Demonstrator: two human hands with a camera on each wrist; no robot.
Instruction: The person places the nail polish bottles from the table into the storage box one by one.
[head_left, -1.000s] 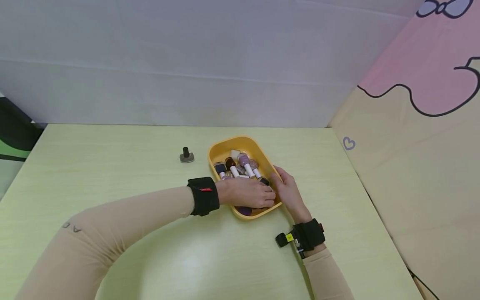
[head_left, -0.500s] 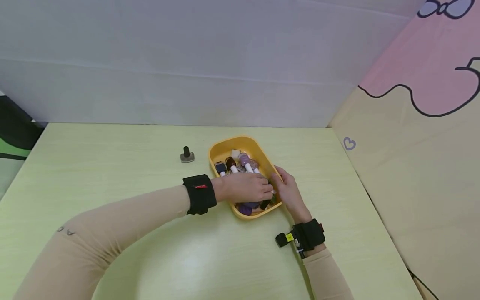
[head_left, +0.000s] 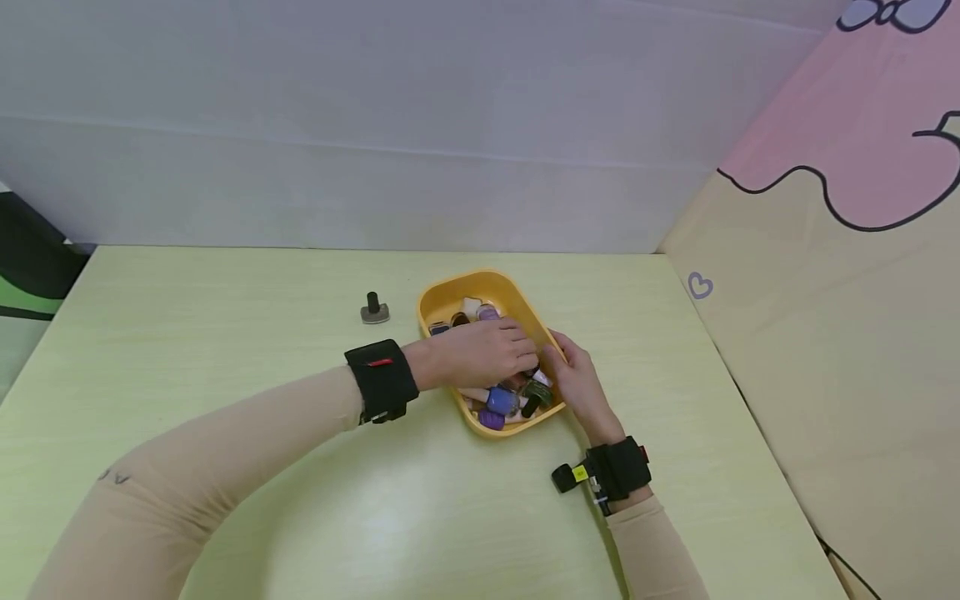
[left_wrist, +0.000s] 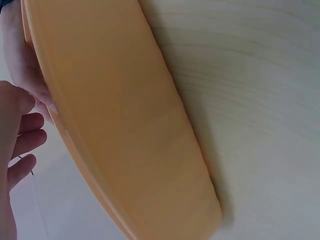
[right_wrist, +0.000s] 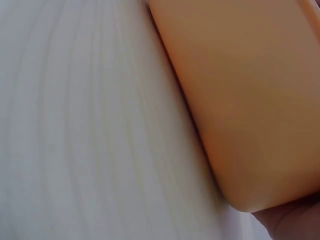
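In the head view a yellow plastic basket (head_left: pixel 438 296) holds a heap of small nail polish bottles. My left hand (head_left: pixel 487 350) hangs over the heap, fingers bent downward and hiding the middle bottles. In the left wrist view its loosely curled fingers (left_wrist: pixel 30 142) stand beside the rim, with nothing visible between them. My right hand (head_left: pixel 581 387) grips the basket's right rim, thumb at the inner edge. Below the left hand lie a blue bottle (head_left: pixel 502 401), a purple one (head_left: pixel 491 419) and a dark green one (head_left: pixel 537 393). A pale purple one (head_left: pixel 487 312) shows above it.
A lone grey bottle with a black cap (head_left: pixel 374 309) stands on the pale wooden table (head_left: pixel 375 517), left of the basket. A white sheet (head_left: pixel 337 125) rises behind the table. A printed beige and pink panel (head_left: pixel 810 333) borders the right side.
My left hand has moved up and left across the heap, uncovering the blue, purple and green bottles and covering upper ones. The right hand and the basket have stayed put.
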